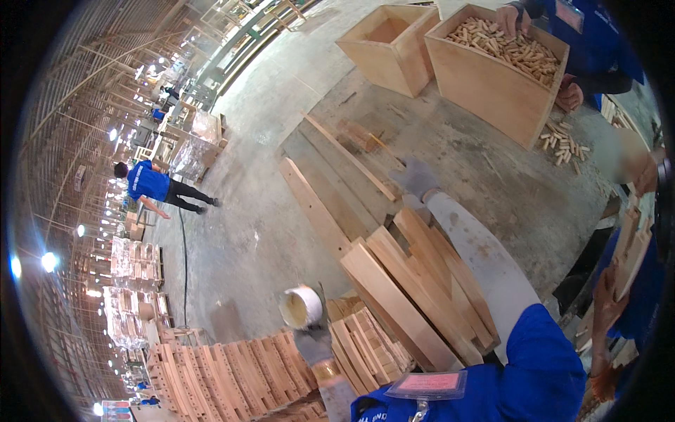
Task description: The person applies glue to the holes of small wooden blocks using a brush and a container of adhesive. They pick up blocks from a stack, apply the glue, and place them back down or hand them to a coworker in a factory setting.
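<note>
My left hand, in a grey glove, is closed around a white round container with a cream-yellow inside, tilted partly toward me. My right hand, also gloved in grey with a pale sleeve, is reached forward and closed on a thin yellowish stick. The stick's far end is blurred, so its kind cannot be made out. Below my right forearm lie several long wooden boards, side by side and partly overlapping. A long board with holes and a narrow strip extend beyond them.
Ahead right stand a wooden box full of dowels and another wooden box. Loose dowels lie beside them. A co-worker's hand is in the dowels; another person holds wood strips. Stacked drilled wooden parts stand lower left.
</note>
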`<action>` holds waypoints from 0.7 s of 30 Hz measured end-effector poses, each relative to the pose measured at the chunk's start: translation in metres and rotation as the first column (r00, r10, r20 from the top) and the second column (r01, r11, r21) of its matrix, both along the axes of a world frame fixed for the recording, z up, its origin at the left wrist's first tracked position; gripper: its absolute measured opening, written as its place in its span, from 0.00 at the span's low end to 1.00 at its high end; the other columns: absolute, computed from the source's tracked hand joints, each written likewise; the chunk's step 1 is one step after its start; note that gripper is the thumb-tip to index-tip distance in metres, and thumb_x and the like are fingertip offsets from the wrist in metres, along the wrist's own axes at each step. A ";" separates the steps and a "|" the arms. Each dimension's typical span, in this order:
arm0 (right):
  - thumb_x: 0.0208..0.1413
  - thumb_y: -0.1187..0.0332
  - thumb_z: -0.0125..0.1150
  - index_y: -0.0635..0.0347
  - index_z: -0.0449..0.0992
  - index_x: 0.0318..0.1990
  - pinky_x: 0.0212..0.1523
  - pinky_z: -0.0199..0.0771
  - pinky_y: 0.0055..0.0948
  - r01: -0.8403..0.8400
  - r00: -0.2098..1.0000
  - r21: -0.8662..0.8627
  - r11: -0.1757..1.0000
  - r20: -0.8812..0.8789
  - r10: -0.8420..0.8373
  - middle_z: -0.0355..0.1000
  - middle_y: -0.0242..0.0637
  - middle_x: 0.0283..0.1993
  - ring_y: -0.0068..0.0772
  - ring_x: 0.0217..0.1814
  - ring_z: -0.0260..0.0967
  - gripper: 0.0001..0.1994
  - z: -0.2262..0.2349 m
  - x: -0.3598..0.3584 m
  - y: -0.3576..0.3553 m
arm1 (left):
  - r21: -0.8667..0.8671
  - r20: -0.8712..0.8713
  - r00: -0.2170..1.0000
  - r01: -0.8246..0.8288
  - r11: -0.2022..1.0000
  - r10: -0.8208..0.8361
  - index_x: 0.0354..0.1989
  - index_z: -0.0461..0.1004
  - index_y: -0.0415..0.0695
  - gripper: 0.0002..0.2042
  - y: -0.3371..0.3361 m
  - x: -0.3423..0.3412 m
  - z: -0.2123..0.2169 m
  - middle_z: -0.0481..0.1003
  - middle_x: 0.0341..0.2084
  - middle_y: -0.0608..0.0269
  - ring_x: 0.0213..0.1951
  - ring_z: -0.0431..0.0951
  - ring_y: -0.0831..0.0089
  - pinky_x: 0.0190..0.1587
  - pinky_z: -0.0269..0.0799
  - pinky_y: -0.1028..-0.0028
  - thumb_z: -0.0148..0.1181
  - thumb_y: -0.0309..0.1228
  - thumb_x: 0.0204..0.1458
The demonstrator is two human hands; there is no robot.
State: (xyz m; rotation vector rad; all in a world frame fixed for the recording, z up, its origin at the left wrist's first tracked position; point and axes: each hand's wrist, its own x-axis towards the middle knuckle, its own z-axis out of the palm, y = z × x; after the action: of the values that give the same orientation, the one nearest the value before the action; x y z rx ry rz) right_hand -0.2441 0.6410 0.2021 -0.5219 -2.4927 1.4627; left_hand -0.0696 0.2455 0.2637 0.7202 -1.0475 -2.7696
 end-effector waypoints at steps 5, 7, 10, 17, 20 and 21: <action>0.40 0.56 0.62 0.61 0.66 0.52 0.49 0.67 0.41 0.080 0.997 0.062 0.995 -0.016 -0.079 0.69 0.50 0.48 0.50 0.49 0.67 0.30 0.006 -0.090 -0.056 | -0.852 0.132 0.985 0.056 0.520 0.110 0.50 0.66 0.36 0.19 -0.017 0.045 -0.011 0.71 0.46 0.52 0.48 0.72 0.61 0.48 0.69 0.66 0.51 0.33 0.52; 0.39 0.55 0.62 0.60 0.64 0.53 0.50 0.67 0.41 0.114 0.991 0.037 0.993 0.067 -0.117 0.69 0.50 0.48 0.49 0.50 0.67 0.32 0.005 -0.117 -0.043 | -0.864 0.120 0.983 0.034 0.502 0.140 0.50 0.66 0.36 0.19 -0.013 0.044 -0.009 0.72 0.45 0.52 0.47 0.72 0.60 0.48 0.69 0.66 0.52 0.33 0.51; 0.37 0.55 0.63 0.60 0.66 0.51 0.49 0.67 0.41 0.218 0.976 0.056 0.974 -0.013 -0.218 0.70 0.50 0.46 0.49 0.50 0.67 0.31 -0.009 -0.135 -0.015 | -0.923 0.085 0.993 0.046 0.383 0.084 0.49 0.67 0.37 0.19 -0.009 0.018 -0.005 0.72 0.44 0.51 0.47 0.72 0.59 0.48 0.69 0.65 0.54 0.33 0.50; 0.34 0.59 0.66 0.59 0.73 0.43 0.43 0.69 0.35 -0.069 0.982 -0.119 0.990 -0.182 0.047 0.73 0.47 0.40 0.40 0.42 0.71 0.25 0.004 -0.033 0.051 | -0.974 -0.100 0.994 -0.088 -0.211 0.045 0.48 0.68 0.37 0.20 -0.019 0.007 0.024 0.73 0.43 0.50 0.46 0.73 0.55 0.47 0.69 0.65 0.57 0.33 0.47; 0.34 0.60 0.66 0.61 0.72 0.45 0.42 0.69 0.32 -0.098 0.992 -0.182 0.978 -0.094 0.082 0.73 0.42 0.39 0.34 0.40 0.69 0.27 0.012 0.065 0.102 | -0.879 -0.202 0.971 -0.237 -0.414 -0.128 0.48 0.69 0.37 0.20 -0.006 -0.014 0.058 0.73 0.42 0.49 0.45 0.73 0.54 0.47 0.69 0.65 0.58 0.33 0.46; 0.34 0.61 0.67 0.63 0.71 0.46 0.41 0.68 0.31 -0.119 0.992 -0.147 0.982 -0.055 0.112 0.73 0.40 0.39 0.31 0.41 0.68 0.28 0.017 0.099 0.117 | -0.850 -0.216 0.955 -0.286 -0.443 -0.203 0.47 0.69 0.37 0.20 0.004 -0.020 0.072 0.73 0.42 0.49 0.45 0.73 0.53 0.47 0.69 0.65 0.59 0.33 0.46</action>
State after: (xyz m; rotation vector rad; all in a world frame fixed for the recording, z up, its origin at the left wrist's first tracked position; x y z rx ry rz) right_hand -0.1450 0.7581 0.2196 -0.3690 -2.4264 1.6957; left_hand -0.0901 0.2498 0.3359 -0.0970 -2.4499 -0.5323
